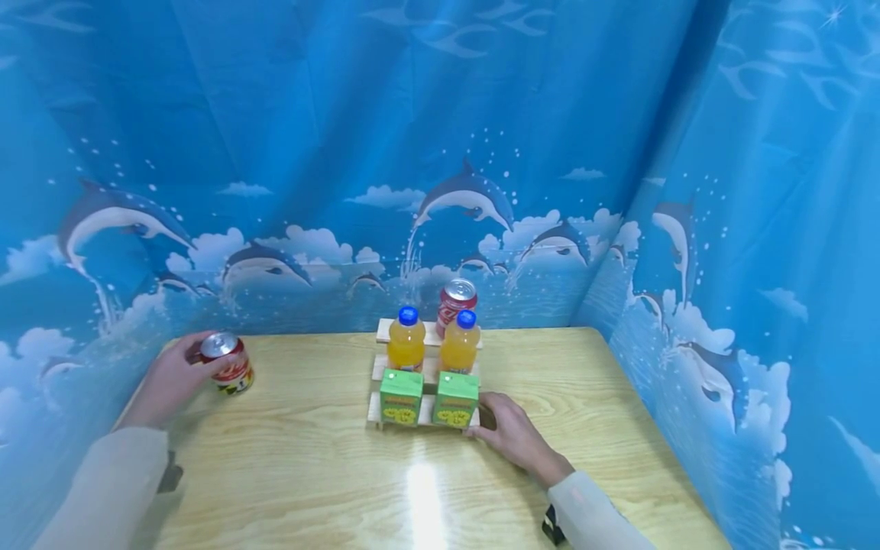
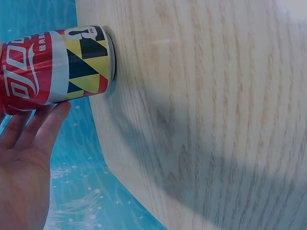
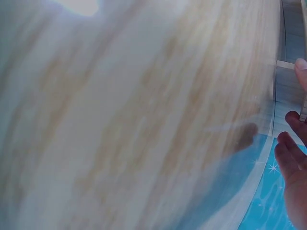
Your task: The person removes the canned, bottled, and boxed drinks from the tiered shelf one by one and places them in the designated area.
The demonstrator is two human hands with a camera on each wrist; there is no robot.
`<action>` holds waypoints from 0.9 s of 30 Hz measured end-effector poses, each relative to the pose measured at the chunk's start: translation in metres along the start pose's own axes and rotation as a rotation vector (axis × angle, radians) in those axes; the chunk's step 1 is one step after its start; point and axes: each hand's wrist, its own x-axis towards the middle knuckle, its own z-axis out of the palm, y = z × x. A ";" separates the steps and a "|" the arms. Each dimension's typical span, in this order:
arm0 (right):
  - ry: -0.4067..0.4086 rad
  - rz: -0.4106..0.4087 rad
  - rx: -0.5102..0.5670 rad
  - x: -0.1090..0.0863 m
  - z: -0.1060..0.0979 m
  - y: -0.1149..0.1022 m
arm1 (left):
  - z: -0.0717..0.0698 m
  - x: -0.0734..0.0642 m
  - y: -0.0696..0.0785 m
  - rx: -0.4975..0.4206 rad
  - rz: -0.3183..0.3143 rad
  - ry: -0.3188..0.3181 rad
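Observation:
At the table's left side my left hand (image 1: pixel 172 374) grips a red soda can (image 1: pixel 230 367), thumb on one side and fingers on the other. In the left wrist view the soda can (image 2: pixel 60 67) has a yellow and black pattern near its base, which is right at the tabletop. My right hand (image 1: pixel 516 435) holds the right front end of a three-tier wooden rack (image 1: pixel 428 412); in the right wrist view the thumb (image 3: pixel 301 67) lies against its wood. On the rack stand two green juice boxes (image 1: pixel 402 397) in front, two orange juice bottles (image 1: pixel 406 344) behind, and another red can (image 1: pixel 450 305) at the back right.
The light wooden table (image 1: pixel 309 473) bears the rack near its far middle. A blue dolphin-print curtain (image 1: pixel 330 153) hangs close behind the table and along its sides. Glare shows on the front of the tabletop.

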 end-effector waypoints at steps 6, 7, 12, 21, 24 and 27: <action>0.006 -0.006 -0.007 0.000 0.001 0.001 | 0.001 -0.001 -0.002 -0.015 0.007 -0.004; 0.006 -0.007 -0.009 -0.001 0.002 0.001 | 0.001 -0.001 -0.003 -0.018 0.010 -0.002; 0.007 -0.005 -0.014 -0.001 0.002 0.002 | 0.002 -0.001 -0.005 -0.036 0.005 -0.009; 0.004 0.006 -0.005 0.000 0.001 0.002 | 0.004 0.001 -0.012 -0.093 0.032 -0.034; 0.004 0.007 -0.008 0.000 0.000 0.001 | 0.004 0.003 -0.013 -0.096 0.027 -0.052; 0.003 0.002 -0.011 0.001 0.001 0.001 | 0.004 0.003 -0.012 -0.080 0.026 -0.060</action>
